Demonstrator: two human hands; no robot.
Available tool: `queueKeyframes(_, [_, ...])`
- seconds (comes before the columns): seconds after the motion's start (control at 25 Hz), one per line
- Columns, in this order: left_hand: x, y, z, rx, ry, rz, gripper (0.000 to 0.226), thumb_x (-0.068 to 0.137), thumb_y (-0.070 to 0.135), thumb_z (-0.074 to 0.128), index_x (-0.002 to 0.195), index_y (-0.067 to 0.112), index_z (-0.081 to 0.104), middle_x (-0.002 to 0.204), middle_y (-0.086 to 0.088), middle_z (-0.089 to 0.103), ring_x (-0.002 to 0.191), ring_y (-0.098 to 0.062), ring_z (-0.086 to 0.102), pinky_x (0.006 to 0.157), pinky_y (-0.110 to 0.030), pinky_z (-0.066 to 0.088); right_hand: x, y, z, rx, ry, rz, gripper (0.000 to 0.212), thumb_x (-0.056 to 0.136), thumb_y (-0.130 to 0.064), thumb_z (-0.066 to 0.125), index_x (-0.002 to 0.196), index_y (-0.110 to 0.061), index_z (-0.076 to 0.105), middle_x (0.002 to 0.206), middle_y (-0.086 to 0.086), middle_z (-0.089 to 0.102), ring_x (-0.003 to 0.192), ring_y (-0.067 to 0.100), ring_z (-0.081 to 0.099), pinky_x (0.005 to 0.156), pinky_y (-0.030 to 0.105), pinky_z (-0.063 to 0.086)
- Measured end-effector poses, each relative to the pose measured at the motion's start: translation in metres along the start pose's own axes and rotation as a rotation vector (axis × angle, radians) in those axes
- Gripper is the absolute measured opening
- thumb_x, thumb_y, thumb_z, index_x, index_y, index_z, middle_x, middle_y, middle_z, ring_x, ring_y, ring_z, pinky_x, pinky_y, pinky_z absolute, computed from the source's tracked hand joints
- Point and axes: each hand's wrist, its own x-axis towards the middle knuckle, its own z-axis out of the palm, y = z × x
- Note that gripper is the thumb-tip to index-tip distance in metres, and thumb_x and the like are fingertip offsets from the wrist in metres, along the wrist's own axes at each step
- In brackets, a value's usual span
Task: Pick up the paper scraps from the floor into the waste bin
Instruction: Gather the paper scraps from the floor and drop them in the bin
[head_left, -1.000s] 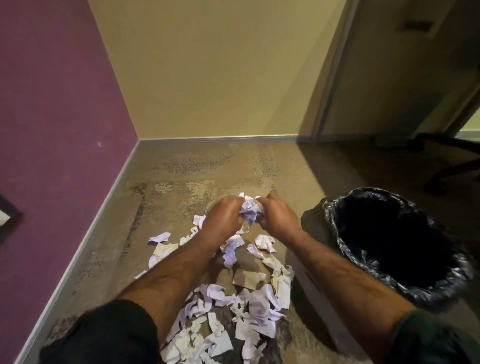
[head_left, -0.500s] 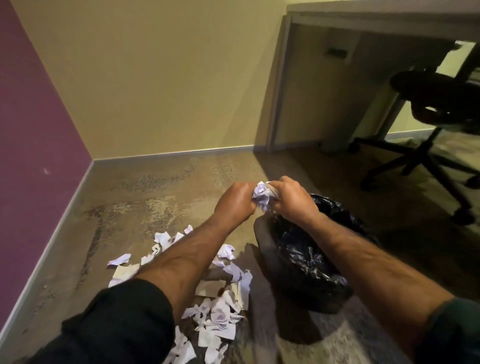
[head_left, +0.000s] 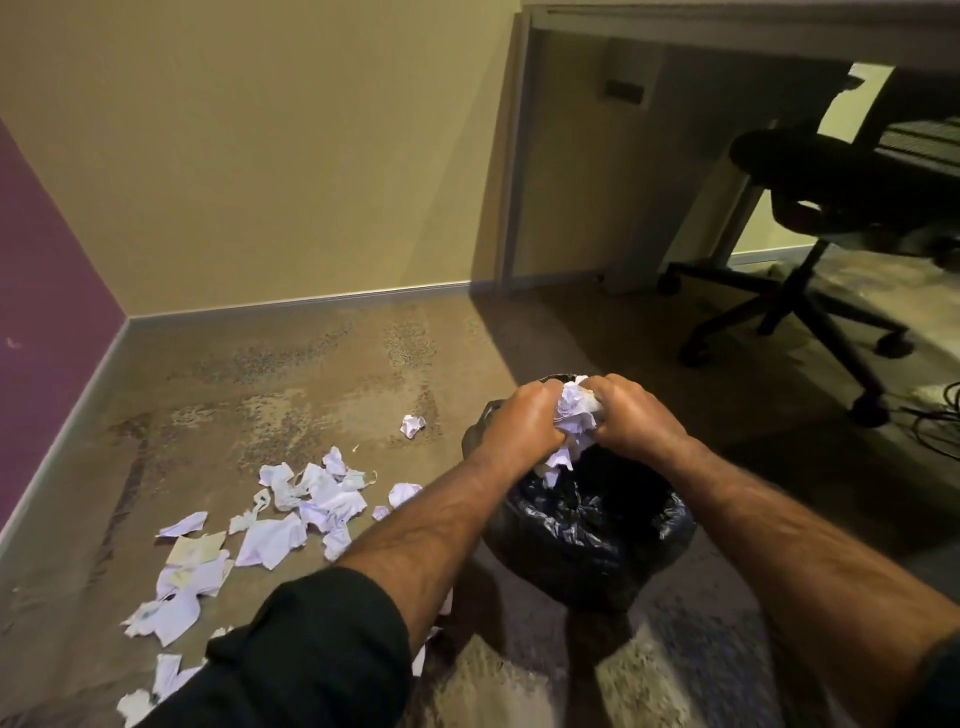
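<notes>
With both arms extended forward, I see the left hand (head_left: 522, 423) and the right hand (head_left: 636, 418) curled closed, knuckles up, pressing one wad of crumpled paper scraps (head_left: 574, 415) between them. The fingers of each hand wrap the wad from opposite sides; loose ends of it hang below the palms. The wad sits directly above the open mouth of the waste bin (head_left: 587, 535), which is lined with a black plastic bag whose rim is folded outward. The left forearm crosses in front of the bin's left edge.

The remaining scraps (head_left: 291, 525) lie on the carpeted floor (head_left: 260, 374) to the left of the bin, in a loose spread running toward the lower left. One single scrap (head_left: 412, 425) lies apart, further from me, near the bin's left side.

An office chair (head_left: 831, 234) stands at the upper right, beside a desk (head_left: 727, 31).

I can read no writing, brand or label on the scraps or the bin.
</notes>
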Motion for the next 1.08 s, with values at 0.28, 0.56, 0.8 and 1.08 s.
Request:
queueKeyframes(0.28, [-0.003, -0.019, 0.001, 0.0, -0.007, -0.014, 0.061, 0.081, 0.02, 0.084, 0.135, 0.016, 0.055, 0.127, -0.006, 0.06, 0.116, -0.025, 0.06, 0.096, -0.043, 0.053, 0.004, -0.005, 0.024, -0.041, 0.009, 0.022, 0.057, 0.086, -0.022, 0.067, 0.139, -0.024, 0.047, 0.133, 0.002, 0.052, 0.118, 0.026, 0.056, 0.091, 0.043, 0.051])
queueKeyframes(0.56, [-0.01, -0.037, -0.006, 0.081, 0.199, 0.113, 0.046, 0.097, 0.032, 0.062, 0.139, 0.014, 0.051, 0.131, -0.007, 0.055, 0.124, -0.024, 0.047, 0.102, -0.045, 0.045, 0.01, -0.03, 0.034, -0.008, 0.165, -0.036, 0.056, 0.099, -0.037, 0.05, 0.148, -0.012, 0.038, 0.15, 0.01, 0.042, 0.135, 0.031, 0.044, 0.106, 0.047, 0.043])
queueKeyframes(0.8, [-0.021, -0.065, -0.023, 0.245, 0.281, 0.037, 0.062, 0.106, 0.041, 0.04, 0.159, 0.014, 0.022, 0.167, -0.009, 0.019, 0.152, -0.027, 0.02, 0.122, -0.048, 0.022, 0.013, -0.073, 0.054, -0.112, 0.263, -0.1, 0.066, 0.105, -0.039, 0.029, 0.158, -0.009, 0.004, 0.167, 0.011, -0.003, 0.154, 0.032, -0.001, 0.123, 0.054, 0.008])
queueKeyframes(1.08, [-0.066, -0.147, -0.059, 0.398, 0.253, -0.13, 0.085, 0.099, 0.066, 0.03, 0.162, 0.017, -0.001, 0.17, -0.006, -0.009, 0.157, -0.025, 0.0, 0.125, -0.048, 0.007, 0.025, -0.143, 0.1, -0.146, 0.238, -0.199, 0.069, 0.105, -0.046, 0.021, 0.158, -0.006, 0.003, 0.167, 0.015, -0.004, 0.154, 0.034, -0.001, 0.124, 0.051, 0.003])
